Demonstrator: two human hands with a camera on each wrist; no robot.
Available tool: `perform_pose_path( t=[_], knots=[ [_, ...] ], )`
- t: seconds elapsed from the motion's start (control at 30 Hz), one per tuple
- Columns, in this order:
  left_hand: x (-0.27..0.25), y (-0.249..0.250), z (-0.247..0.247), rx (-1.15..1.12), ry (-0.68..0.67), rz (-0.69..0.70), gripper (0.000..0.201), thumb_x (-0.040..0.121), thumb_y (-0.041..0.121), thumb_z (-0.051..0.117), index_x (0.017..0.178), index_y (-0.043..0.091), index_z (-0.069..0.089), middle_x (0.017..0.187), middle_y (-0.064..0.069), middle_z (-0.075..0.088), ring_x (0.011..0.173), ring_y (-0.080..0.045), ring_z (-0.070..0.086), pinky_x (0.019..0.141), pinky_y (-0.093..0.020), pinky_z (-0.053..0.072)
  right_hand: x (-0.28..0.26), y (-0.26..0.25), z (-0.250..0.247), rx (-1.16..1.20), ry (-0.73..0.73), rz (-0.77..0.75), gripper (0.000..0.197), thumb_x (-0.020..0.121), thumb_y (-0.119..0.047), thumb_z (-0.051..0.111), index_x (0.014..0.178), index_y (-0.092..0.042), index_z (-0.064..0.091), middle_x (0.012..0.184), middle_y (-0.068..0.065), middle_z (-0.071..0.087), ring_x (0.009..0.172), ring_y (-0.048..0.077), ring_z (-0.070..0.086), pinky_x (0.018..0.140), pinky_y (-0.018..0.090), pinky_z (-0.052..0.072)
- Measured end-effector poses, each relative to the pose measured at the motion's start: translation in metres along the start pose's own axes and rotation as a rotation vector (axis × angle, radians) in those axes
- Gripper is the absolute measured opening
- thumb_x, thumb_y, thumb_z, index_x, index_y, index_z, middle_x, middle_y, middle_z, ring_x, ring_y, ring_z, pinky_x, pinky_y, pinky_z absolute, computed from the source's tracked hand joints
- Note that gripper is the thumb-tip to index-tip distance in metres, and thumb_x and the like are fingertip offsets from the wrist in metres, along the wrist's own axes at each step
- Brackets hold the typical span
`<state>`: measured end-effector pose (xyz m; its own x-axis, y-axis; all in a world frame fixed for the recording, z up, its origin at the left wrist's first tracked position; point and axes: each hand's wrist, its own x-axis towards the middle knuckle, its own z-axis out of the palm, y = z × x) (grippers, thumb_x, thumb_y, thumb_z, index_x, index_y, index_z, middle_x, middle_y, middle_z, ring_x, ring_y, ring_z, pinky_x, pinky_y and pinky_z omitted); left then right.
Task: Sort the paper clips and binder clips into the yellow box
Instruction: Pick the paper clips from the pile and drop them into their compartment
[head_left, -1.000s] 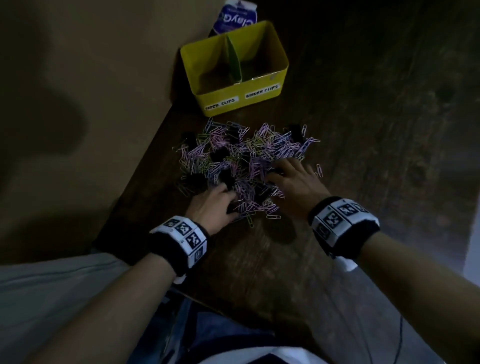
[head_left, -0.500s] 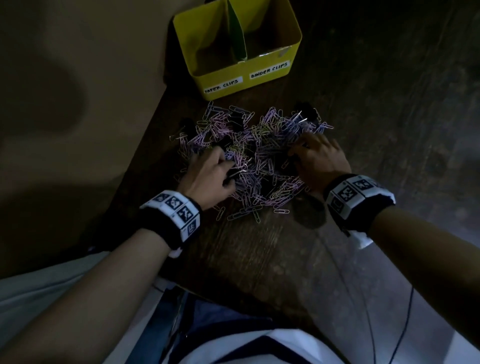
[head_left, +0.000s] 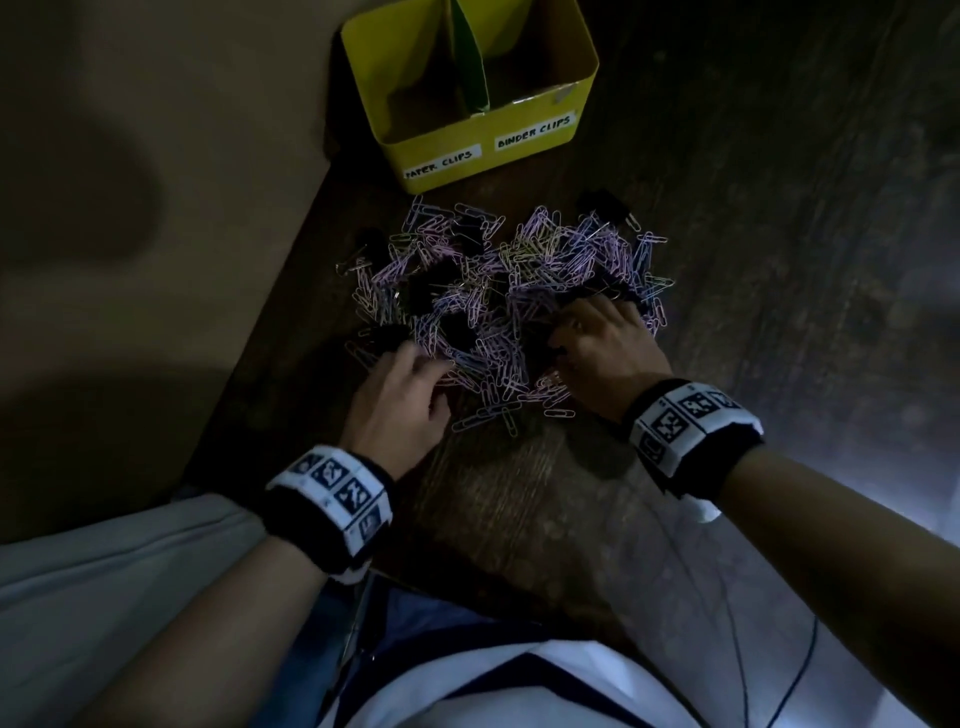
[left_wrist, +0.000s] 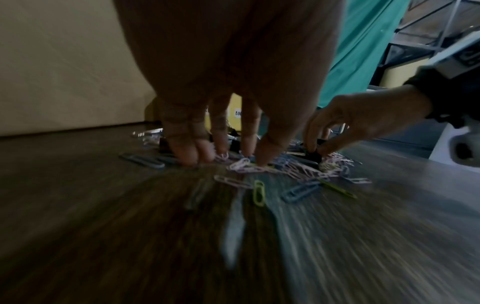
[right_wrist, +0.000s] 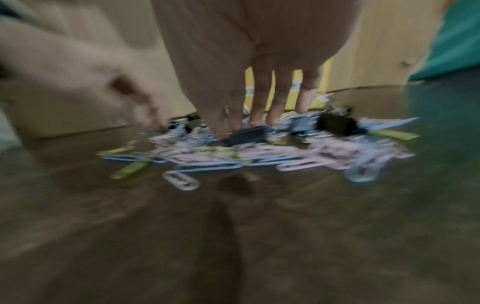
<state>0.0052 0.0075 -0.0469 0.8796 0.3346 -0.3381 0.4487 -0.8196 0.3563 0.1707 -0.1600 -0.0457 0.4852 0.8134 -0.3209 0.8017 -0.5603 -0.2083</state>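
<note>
A yellow box with a green divider stands at the far side of the table, labelled PAPER CLIPS on the left and BINDER CLIPS on the right. In front of it lies a mixed pile of pastel paper clips and black binder clips. My left hand reaches down with straight fingers, its tips resting on paper clips at the pile's near left edge. My right hand is at the near right side, thumb and forefinger pinching a black binder clip. The right wrist view is blurred.
The dark wooden table ends at its left edge beside a tan wall. Loose paper clips lie scattered on the near side of the pile. My lap and a thin cable are below the table's near edge.
Both hands went deeper into the pile, then drew back a little toward me. The right hand shifted left and closed its thumb and forefinger on a binder clip.
</note>
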Motion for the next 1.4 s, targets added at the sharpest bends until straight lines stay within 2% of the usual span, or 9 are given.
perform_pose_path(
  t=[0.13, 0.27, 0.37, 0.47, 0.77, 0.97, 1.1, 1.27, 1.4],
  knots=[
    [-0.013, 0.012, 0.018, -0.043, -0.041, -0.163, 0.045, 0.086, 0.017, 0.06, 0.129, 0.018, 0.047, 0.128, -0.006, 0.038, 0.12, -0.023, 0.039, 0.086, -0.023, 0.036, -0.005, 0.0, -0.006, 0.006, 0.072, -0.019, 0.024, 0.083, -0.019, 0.062, 0.106, -0.012, 0.065, 0.118, 0.013, 0.057, 0.113, 0.033, 0.051, 0.093, 0.048, 0.043],
    [-0.002, 0.028, 0.022, -0.138, 0.003, 0.041, 0.042, 0.084, 0.005, 0.061, 0.125, 0.011, 0.052, 0.126, -0.01, 0.044, 0.116, -0.023, 0.045, 0.097, -0.03, 0.043, -0.018, -0.031, 0.006, 0.05, -0.123, -0.15, 0.051, 0.084, -0.033, 0.061, 0.128, -0.012, 0.047, 0.131, 0.015, 0.045, 0.117, 0.032, 0.047, 0.094, 0.045, 0.048],
    [0.007, 0.028, 0.014, -0.088, -0.017, -0.018, 0.051, 0.086, 0.027, 0.062, 0.133, 0.018, 0.044, 0.131, -0.006, 0.039, 0.122, -0.021, 0.039, 0.094, -0.032, 0.042, -0.018, -0.043, 0.02, 0.114, -0.144, -0.042, 0.084, 0.076, -0.043, 0.068, 0.142, -0.011, 0.027, 0.138, 0.017, 0.034, 0.123, 0.033, 0.038, 0.095, 0.046, 0.047],
    [0.01, 0.03, 0.013, 0.097, -0.148, -0.063, 0.067, 0.083, 0.043, 0.062, 0.139, 0.022, 0.032, 0.136, -0.005, 0.03, 0.123, -0.026, 0.035, 0.089, -0.04, 0.044, -0.01, -0.048, 0.025, 0.133, -0.139, 0.028, 0.099, 0.071, -0.047, 0.071, 0.145, -0.008, 0.017, 0.14, 0.018, 0.029, 0.127, 0.034, 0.032, 0.102, 0.046, 0.039],
    [0.003, 0.032, 0.034, -0.002, -0.005, 0.08, 0.035, 0.085, 0.011, 0.061, 0.119, 0.011, 0.054, 0.135, -0.013, 0.042, 0.116, -0.033, 0.046, 0.09, -0.043, 0.05, 0.004, -0.042, 0.024, 0.263, -0.157, -0.03, 0.053, 0.085, -0.02, 0.061, 0.133, -0.009, 0.042, 0.126, 0.014, 0.044, 0.122, 0.034, 0.043, 0.096, 0.042, 0.045],
    [0.011, 0.023, 0.033, 0.0, 0.045, 0.194, 0.033, 0.083, 0.01, 0.061, 0.116, 0.007, 0.057, 0.13, -0.009, 0.049, 0.12, -0.03, 0.044, 0.1, -0.044, 0.044, 0.01, -0.035, 0.015, 0.217, -0.224, -0.09, 0.043, 0.089, -0.018, 0.054, 0.13, -0.007, 0.047, 0.128, 0.014, 0.048, 0.115, 0.033, 0.052, 0.094, 0.04, 0.045],
    [0.018, 0.02, 0.026, 0.055, 0.005, 0.204, 0.03, 0.087, 0.012, 0.057, 0.117, 0.008, 0.058, 0.128, -0.007, 0.051, 0.114, -0.029, 0.046, 0.091, -0.041, 0.048, 0.01, -0.036, 0.013, 0.156, -0.25, -0.115, 0.035, 0.094, -0.016, 0.048, 0.128, -0.007, 0.05, 0.125, 0.012, 0.05, 0.11, 0.032, 0.057, 0.09, 0.038, 0.049],
    [0.025, 0.014, 0.024, 0.122, 0.013, 0.308, 0.02, 0.078, 0.0, 0.064, 0.098, 0.001, 0.064, 0.113, -0.013, 0.059, 0.094, -0.033, 0.057, 0.072, -0.043, 0.056, 0.008, -0.036, 0.011, 0.061, -0.235, -0.166, 0.029, 0.096, -0.012, 0.044, 0.124, -0.006, 0.051, 0.118, 0.009, 0.057, 0.102, 0.027, 0.061, 0.081, 0.031, 0.05],
    [0.035, 0.005, 0.017, 0.078, 0.032, 0.292, 0.014, 0.084, 0.0, 0.058, 0.097, -0.002, 0.062, 0.109, -0.015, 0.057, 0.093, -0.032, 0.057, 0.072, -0.046, 0.054, 0.013, -0.027, 0.017, 0.037, -0.244, -0.181, 0.025, 0.094, -0.01, 0.048, 0.118, -0.007, 0.053, 0.112, 0.01, 0.059, 0.095, 0.027, 0.063, 0.077, 0.031, 0.053]
  ],
)
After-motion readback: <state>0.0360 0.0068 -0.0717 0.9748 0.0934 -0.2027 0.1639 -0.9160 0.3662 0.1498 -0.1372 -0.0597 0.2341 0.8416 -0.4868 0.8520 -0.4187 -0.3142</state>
